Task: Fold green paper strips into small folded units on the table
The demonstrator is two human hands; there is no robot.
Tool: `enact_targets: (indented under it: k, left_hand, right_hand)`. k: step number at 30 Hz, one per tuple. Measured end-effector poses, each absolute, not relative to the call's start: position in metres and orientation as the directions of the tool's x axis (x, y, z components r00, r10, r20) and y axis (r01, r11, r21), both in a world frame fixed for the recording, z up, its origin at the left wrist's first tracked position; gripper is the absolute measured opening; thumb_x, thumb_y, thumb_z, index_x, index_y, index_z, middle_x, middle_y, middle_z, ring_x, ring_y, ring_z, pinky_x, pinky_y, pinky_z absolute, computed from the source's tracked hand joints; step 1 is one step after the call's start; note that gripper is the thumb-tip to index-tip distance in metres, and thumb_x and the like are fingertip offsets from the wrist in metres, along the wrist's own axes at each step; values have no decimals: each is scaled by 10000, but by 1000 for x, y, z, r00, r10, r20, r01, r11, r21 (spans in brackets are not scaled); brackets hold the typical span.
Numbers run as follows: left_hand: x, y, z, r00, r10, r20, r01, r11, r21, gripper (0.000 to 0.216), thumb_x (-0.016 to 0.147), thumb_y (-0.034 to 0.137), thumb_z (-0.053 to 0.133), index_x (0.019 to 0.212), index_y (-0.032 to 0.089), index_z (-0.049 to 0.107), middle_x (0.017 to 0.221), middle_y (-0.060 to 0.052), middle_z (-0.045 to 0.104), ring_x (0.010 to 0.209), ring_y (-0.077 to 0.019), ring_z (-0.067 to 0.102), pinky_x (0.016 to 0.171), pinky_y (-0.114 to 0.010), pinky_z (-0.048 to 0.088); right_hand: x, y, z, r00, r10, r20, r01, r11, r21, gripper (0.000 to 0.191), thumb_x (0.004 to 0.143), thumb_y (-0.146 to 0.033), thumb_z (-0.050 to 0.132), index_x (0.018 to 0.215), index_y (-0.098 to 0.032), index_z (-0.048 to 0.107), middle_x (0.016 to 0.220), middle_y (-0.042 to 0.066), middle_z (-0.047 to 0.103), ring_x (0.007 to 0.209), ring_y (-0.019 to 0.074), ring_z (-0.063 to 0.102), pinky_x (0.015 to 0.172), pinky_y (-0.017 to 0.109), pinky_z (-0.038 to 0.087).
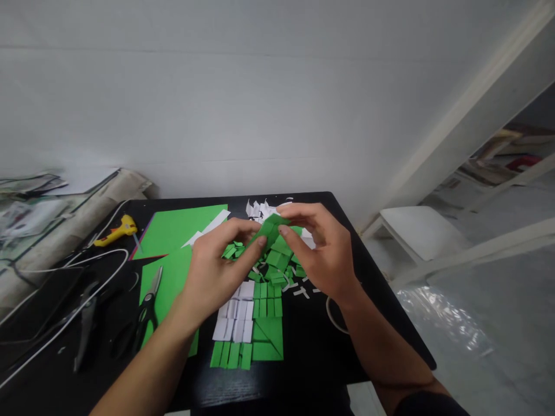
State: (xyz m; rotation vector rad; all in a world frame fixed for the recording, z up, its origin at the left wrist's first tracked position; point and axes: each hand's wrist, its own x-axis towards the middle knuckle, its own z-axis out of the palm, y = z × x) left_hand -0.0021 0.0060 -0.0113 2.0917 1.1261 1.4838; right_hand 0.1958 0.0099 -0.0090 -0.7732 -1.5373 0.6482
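Observation:
A small folded piece of green paper (270, 227) is raised above the table between both hands. My left hand (221, 266) pinches its lower left side with thumb and fingers. My right hand (325, 248) grips the right edge the same way. Below them lies a panel of folded white paper pieces (235, 315) beside rows of folded green paper pieces (267, 300). A flat green square (269, 341) with a diagonal crease forms its lower right. Behind and under the hands is a heap of green folded pieces (280, 257), partly hidden by my fingers.
Black-handled scissors (150, 303) lie on green paper sheets (173, 228) at the left, near a yellow glue gun (117, 231) and white cables (99, 294). White paper scraps (259, 209) sit at the back of the black table (321, 352). A white stool (416, 228) stands to the right.

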Motion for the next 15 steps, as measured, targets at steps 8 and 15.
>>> enact_targets:
  k: [8, 15]
  left_hand:
    - [-7, 2, -6, 146, 786, 601, 246, -617, 748, 228, 1056, 249, 625, 1238, 282, 759, 1128, -63, 801, 993, -212, 765, 852, -360, 626]
    - [-16, 8, -3, 306, 719, 624, 268, -694, 668, 192, 1023, 208, 670, 1119, 312, 800, 1114, -59, 809, 1085, -237, 754, 949, -412, 615]
  right_hand:
    - [195, 10, -7, -20, 819, 574, 91, 573, -814, 121, 956, -172, 735, 974, -266, 810, 1025, 31, 811, 993, 219, 776, 914, 410, 681]
    - [195, 11, -6, -56, 855, 515, 0, 516, -857, 146, 917, -147, 769, 957, -270, 837, 989, 15, 827, 963, 199, 797, 889, 366, 695]
